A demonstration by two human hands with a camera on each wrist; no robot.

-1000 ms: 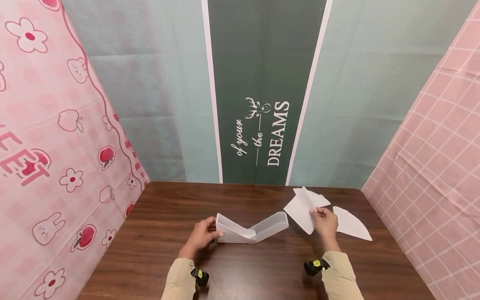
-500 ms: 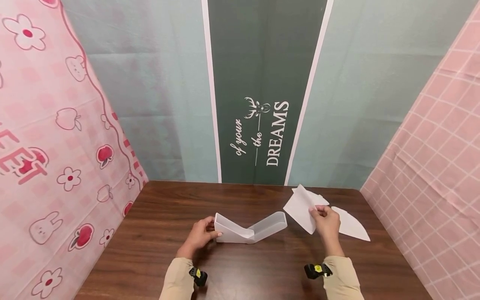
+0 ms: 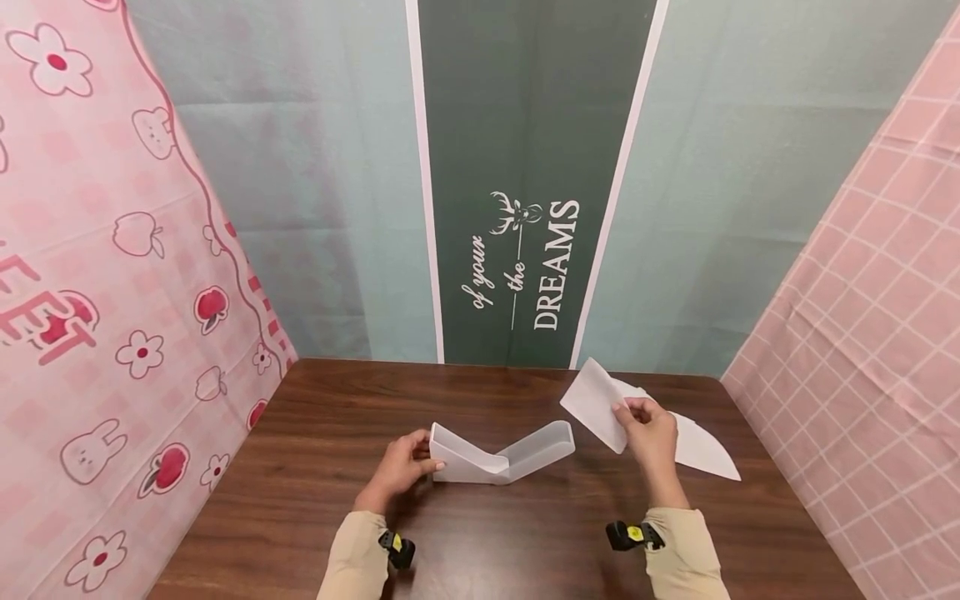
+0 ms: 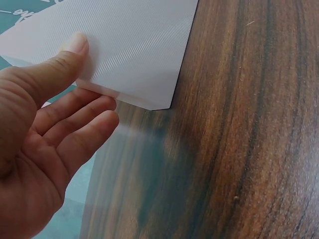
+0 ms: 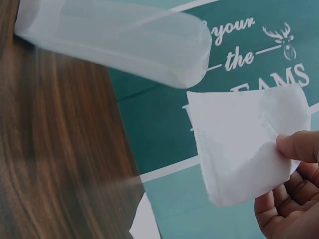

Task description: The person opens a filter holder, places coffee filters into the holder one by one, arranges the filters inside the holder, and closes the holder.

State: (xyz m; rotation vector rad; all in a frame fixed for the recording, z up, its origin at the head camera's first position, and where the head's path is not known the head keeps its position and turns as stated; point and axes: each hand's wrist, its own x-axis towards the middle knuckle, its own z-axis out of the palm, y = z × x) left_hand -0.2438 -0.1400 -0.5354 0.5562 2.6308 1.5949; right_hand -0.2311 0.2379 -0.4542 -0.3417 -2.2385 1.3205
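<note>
A V-shaped, frosted white plastic holder (image 3: 468, 467) stands on the table, its two arms rising left and right. My left hand (image 3: 405, 468) grips the end of its left arm; in the left wrist view the thumb lies on the ribbed face (image 4: 134, 45) and the fingers are behind and below. My right hand (image 3: 651, 433) pinches a white paper coffee filter (image 3: 596, 404) between thumb and fingers, held up right of the holder. In the right wrist view this filter (image 5: 239, 144) shows a crimped side edge and hangs apart from the holder (image 5: 124, 40).
More white filters (image 3: 705, 448) lie on the right of the brown wooden table (image 3: 360, 400), partly hidden by my right hand. Printed cloths hang behind and at both sides; the back one (image 3: 525, 100) meets the table's far edge.
My right hand has lifted the filter slightly up and to the left, so it covers more of a filter lying behind. The left hand and the holder stay almost in place.
</note>
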